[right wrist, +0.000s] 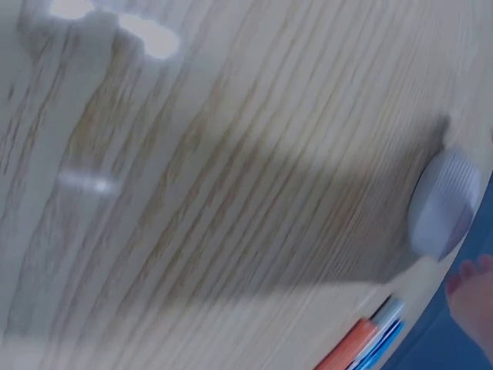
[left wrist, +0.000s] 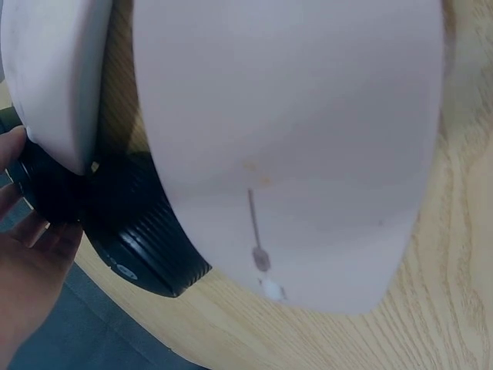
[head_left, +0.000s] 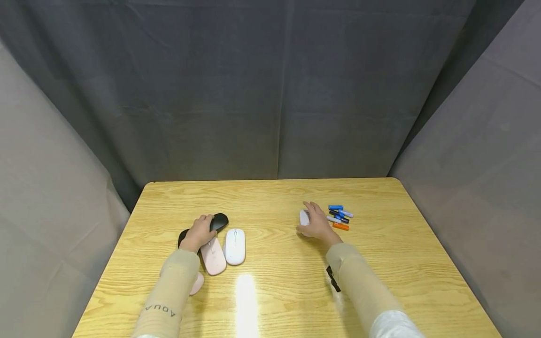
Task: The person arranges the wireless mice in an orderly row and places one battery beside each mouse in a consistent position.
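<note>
At the left of the table my left hand [head_left: 202,233] is among several computer mice. In the left wrist view its thumb and fingers [left wrist: 50,239] pinch a black mouse [left wrist: 46,181] from both sides. A second black mouse [left wrist: 142,227] lies against it. Close by are a pink mouse [head_left: 213,257] and a white mouse [head_left: 235,247]. My right hand [head_left: 316,225] is right of centre, its fingers spread beside a small pale mouse [head_left: 304,218]. In the right wrist view that ribbed mouse [right wrist: 444,204] rests on the table, with a gap to the fingertips [right wrist: 468,271].
Several markers lie just right of my right hand, among them an orange marker [head_left: 341,226] and a blue marker [head_left: 336,207]. Another pink mouse [head_left: 197,284] is partly hidden by my left sleeve. Grey curtains [head_left: 220,103] stand behind the wooden table [head_left: 270,291] and at both sides.
</note>
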Available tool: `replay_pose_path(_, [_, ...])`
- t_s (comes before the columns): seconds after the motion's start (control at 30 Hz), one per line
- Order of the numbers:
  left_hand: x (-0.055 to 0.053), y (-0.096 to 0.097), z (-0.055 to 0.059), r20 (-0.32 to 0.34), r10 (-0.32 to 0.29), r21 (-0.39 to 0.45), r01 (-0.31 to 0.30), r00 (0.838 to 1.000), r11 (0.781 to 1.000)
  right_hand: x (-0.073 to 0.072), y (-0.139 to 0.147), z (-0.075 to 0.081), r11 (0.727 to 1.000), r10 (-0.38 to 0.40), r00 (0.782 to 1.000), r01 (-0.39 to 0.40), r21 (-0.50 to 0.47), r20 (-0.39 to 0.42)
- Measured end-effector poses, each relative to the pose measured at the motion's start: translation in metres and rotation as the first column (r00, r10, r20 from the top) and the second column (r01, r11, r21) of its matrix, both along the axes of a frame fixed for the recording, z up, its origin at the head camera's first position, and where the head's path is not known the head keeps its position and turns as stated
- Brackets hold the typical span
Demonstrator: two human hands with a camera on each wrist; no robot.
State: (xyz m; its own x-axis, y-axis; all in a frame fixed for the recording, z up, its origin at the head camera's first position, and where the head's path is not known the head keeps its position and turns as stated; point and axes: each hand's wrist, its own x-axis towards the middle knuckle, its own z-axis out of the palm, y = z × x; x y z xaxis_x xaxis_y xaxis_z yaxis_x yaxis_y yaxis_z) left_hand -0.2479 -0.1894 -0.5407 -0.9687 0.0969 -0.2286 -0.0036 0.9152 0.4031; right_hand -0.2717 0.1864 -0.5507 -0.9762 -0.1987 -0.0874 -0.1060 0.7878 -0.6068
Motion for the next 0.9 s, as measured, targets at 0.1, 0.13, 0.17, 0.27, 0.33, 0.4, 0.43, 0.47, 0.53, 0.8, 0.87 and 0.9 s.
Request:
replay_pose_path(0.1, [0.000,0.000,0.000,0.005,0.006,0.005,-0.006,1.000,1.000,0.001,-0.014,0.003,0.999,-0.006,0.996,0.003,-0.038,-0.094])
replay_pose_path(0.13, [0.000,0.000,0.000,0.008,0.008,0.005,-0.008,1.000,1.000,0.002,-0.021,0.005,0.998,-0.005,0.993,-0.001,-0.056,-0.117])
replay_pose_path(0.17, [0.000,0.000,0.000,0.011,0.010,0.005,-0.010,1.000,1.000,0.004,-0.027,0.007,0.998,-0.004,0.991,-0.005,-0.069,-0.135])
replay_pose_path(0.27, [-0.001,0.000,0.000,0.009,0.003,0.002,-0.003,1.000,1.000,0.010,-0.048,0.013,0.995,-0.002,0.987,-0.014,-0.102,-0.158])
replay_pose_path(0.33, [-0.001,0.000,0.000,0.009,0.000,0.000,0.000,1.000,1.000,0.016,-0.063,0.015,0.994,0.005,0.985,-0.024,-0.105,-0.172])
replay_pose_path(0.4, [-0.001,0.000,0.000,0.003,-0.007,0.000,0.007,1.000,1.000,0.021,-0.078,0.016,0.994,0.013,0.985,-0.031,-0.102,-0.174])
replay_pose_path(0.43, [-0.001,0.000,0.000,0.002,-0.009,0.001,0.009,1.000,1.000,0.023,-0.085,0.016,0.994,0.020,0.983,-0.038,-0.099,-0.180])
replay_pose_path(0.47, [-0.001,0.000,0.001,0.001,-0.010,0.002,0.010,1.000,1.000,0.026,-0.092,0.016,0.994,0.027,0.983,-0.045,-0.097,-0.182])
replay_pose_path(0.53, [-0.001,0.000,0.000,-0.002,-0.014,0.003,0.014,1.000,1.000,0.031,-0.104,0.016,0.994,0.046,0.983,-0.062,-0.088,-0.179])
replay_pose_path(0.8, [-0.001,-0.001,-0.003,-0.008,-0.015,0.007,0.015,1.000,1.000,0.050,-0.146,0.012,0.990,0.119,0.988,-0.126,-0.069,-0.096])
replay_pose_path(0.87, [-0.001,-0.001,-0.003,-0.005,-0.011,0.007,0.011,1.000,1.000,0.055,-0.154,0.012,0.989,0.136,0.988,-0.140,-0.051,-0.073])
replay_pose_path(0.9, [-0.001,-0.001,-0.002,-0.004,-0.010,0.007,0.010,1.000,1.000,0.058,-0.159,0.012,0.988,0.149,0.987,-0.151,-0.038,-0.065])
